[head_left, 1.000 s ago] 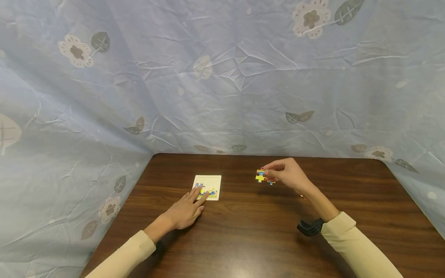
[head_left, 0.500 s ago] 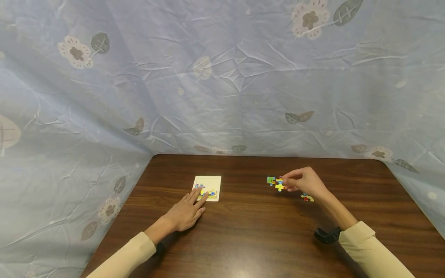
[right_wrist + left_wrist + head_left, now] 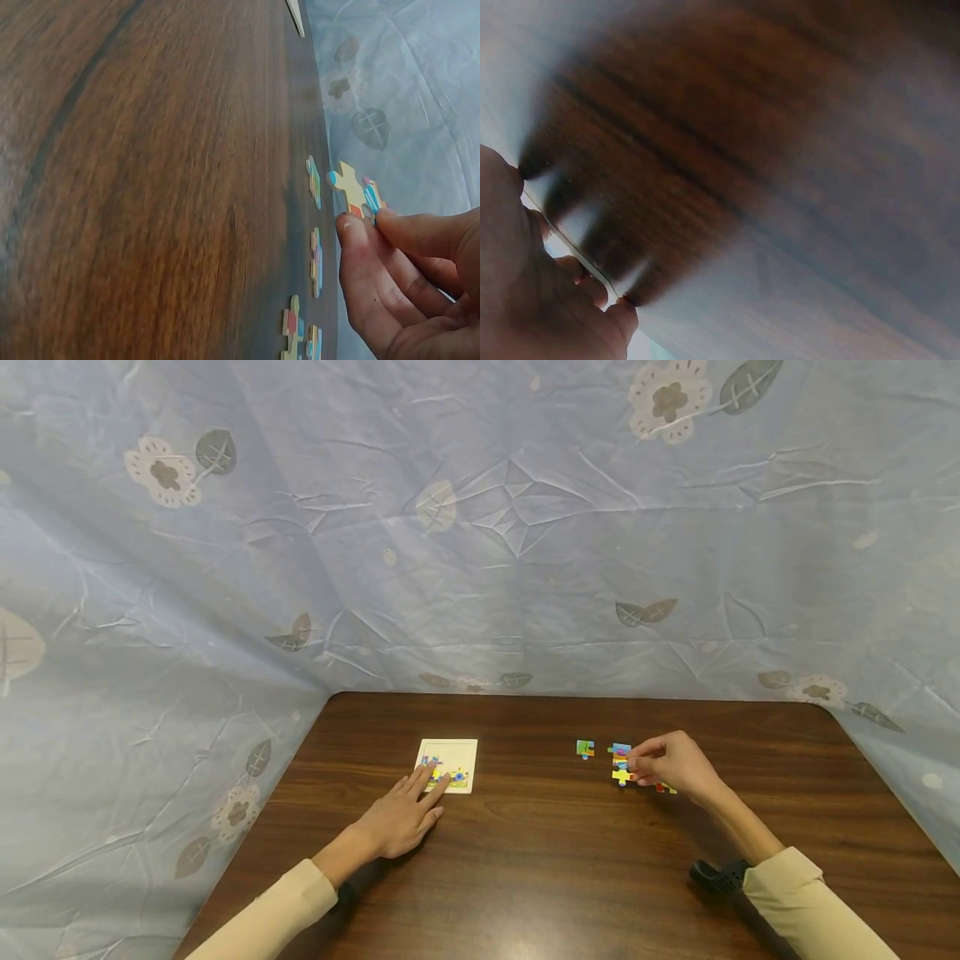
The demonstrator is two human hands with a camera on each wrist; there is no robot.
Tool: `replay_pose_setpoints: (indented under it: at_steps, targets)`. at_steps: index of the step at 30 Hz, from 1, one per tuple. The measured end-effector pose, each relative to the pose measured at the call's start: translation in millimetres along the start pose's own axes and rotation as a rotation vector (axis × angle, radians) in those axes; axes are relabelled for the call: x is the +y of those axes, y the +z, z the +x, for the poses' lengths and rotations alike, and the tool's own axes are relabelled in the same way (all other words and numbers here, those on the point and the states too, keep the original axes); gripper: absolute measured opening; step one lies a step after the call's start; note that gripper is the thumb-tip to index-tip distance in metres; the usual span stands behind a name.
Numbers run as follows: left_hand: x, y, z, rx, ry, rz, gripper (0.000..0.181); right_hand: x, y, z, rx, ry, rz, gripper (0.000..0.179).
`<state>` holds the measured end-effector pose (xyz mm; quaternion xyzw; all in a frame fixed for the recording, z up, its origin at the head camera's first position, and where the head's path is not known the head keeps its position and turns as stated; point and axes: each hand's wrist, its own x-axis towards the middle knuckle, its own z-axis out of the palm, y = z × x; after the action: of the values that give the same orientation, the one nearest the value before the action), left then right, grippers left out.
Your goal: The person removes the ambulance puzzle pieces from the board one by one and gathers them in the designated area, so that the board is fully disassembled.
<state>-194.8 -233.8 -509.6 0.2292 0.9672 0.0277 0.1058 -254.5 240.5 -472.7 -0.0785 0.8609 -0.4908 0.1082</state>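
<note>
My right hand [image 3: 678,766] pinches a yellow jigsaw piece [image 3: 348,186] between thumb and fingertips, holding it up off the table in the right wrist view. Below it, a pink and blue piece [image 3: 619,749] and a red and yellow piece [image 3: 667,788] lie on the wood, partly covered by the hand. A green piece [image 3: 585,748] sits apart to their left. Fingers spread, my left hand [image 3: 401,817] rests on a cream puzzle board [image 3: 453,748], whose lower part bears fitted coloured pieces. The left wrist view shows the hand's fingertips along the board's edge.
A dark brown wooden table [image 3: 510,877] lies under everything. Pale blue floral cloth [image 3: 480,568] hangs behind its back edge and along the sides. In the right wrist view, several loose pieces lie near the back edge.
My right hand has moved right with the yellow piece, uncovering the green piece and then the pink and blue one. The left hand stays on the board.
</note>
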Motion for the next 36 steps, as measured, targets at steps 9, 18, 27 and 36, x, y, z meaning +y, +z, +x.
replay_pose_setpoints:
  at_steps: [9,18,27,36]
  targets:
    - [0.3,0.0,-1.9,0.012,0.006,0.003,0.062,10.1,1.5,3.2,0.009,0.048,-0.041,0.011]
    - [0.9,-0.4,-2.0,0.008,0.008,0.0,0.063,8.1,6.5,5.5,0.011,0.022,-0.111,0.012]
    - [-0.6,1.3,-1.0,0.013,0.002,0.004,0.063,9.2,7.0,11.8,0.026,0.01,-0.254,0.014]
    - [-0.6,1.0,-1.7,0.015,0.007,-0.011,0.063,3.4,6.7,13.1,0.007,-0.007,-0.354,0.017]
